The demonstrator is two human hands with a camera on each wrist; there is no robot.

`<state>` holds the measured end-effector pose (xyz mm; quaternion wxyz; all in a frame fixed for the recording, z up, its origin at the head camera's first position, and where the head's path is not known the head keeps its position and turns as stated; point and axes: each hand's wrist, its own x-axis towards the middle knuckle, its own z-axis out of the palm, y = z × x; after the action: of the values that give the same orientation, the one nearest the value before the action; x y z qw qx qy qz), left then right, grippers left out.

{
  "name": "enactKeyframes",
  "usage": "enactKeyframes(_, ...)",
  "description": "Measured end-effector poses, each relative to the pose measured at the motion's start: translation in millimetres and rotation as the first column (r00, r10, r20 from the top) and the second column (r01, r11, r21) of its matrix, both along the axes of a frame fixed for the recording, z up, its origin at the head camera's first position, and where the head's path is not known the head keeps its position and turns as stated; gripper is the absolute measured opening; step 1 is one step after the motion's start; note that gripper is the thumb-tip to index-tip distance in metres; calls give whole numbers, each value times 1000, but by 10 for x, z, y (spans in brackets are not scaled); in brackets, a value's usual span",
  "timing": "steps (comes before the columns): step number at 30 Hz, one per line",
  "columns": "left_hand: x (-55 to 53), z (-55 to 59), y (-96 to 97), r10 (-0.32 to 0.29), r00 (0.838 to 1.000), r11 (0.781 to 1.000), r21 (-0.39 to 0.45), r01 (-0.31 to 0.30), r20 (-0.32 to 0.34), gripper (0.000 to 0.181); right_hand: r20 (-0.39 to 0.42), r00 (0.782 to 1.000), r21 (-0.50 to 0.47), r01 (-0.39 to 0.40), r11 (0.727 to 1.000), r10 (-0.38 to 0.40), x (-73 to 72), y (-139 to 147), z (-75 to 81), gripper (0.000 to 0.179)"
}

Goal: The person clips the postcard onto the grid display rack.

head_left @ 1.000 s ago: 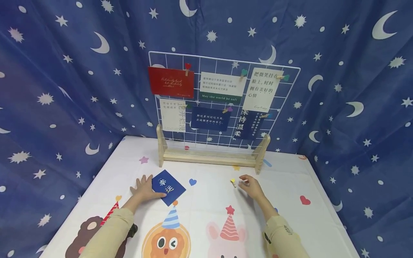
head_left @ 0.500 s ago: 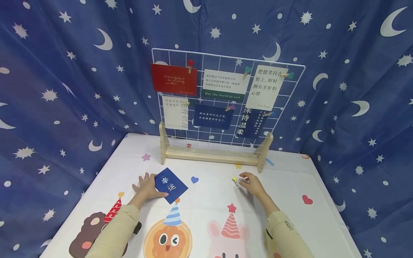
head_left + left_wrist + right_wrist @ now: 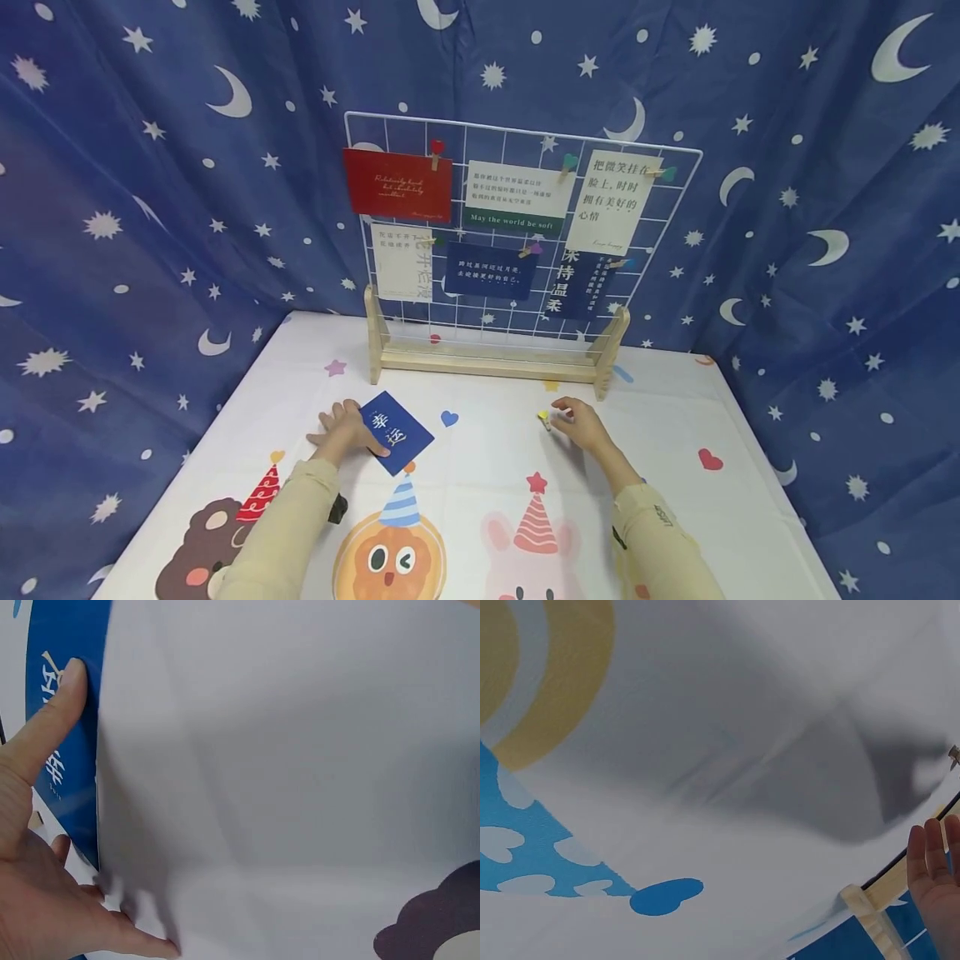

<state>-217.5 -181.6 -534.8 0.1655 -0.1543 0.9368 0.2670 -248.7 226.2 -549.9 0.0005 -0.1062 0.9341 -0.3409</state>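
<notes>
My left hand [image 3: 341, 429] is at the left side of a dark blue card [image 3: 405, 429] with white and gold characters, lying on the table. Its straight thumb rests over the card [image 3: 75, 810], as the left wrist view also shows, while the other fingers spread along the card's edge on the cloth. To the right, a small wooden clip with a yellow top [image 3: 543, 417] lies on the table. Just beside it is my right hand [image 3: 583, 427], loosely bent and holding nothing. Fingers of the right hand [image 3: 937, 877] appear at the right edge of the right wrist view.
Behind the hands stands a white wire grid [image 3: 517, 333] in a wooden base [image 3: 487, 367]. Several cards hang on it with coloured clips, among them a red card [image 3: 397, 187]. A patterned cloth [image 3: 480, 517] covers the table, and a starry blue curtain [image 3: 187, 167] encloses it.
The left thumb and fingers have shifted slightly at the card, and the left forearm has moved a little to the right. The right hand stays beside the yellow clip; the view shifts slightly.
</notes>
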Motion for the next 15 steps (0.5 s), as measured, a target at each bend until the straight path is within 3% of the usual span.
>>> enactKeyframes(4,3,12,-10,20,1000,1000,8,-20,-3,117,20,1000,0,5,1000,-5,-26,-14,-9,27)
enactKeyframes(11,-6,6,-6,10,994,1000,2,-10,-108,111,48,999,-10,5,1000,-5,-53,-18,12,28)
enactKeyframes(15,9,-36,10,-1,991,1000,-10,0,-132,111,49,999,-12,1,1000,-1,-61,-33,-8,29)
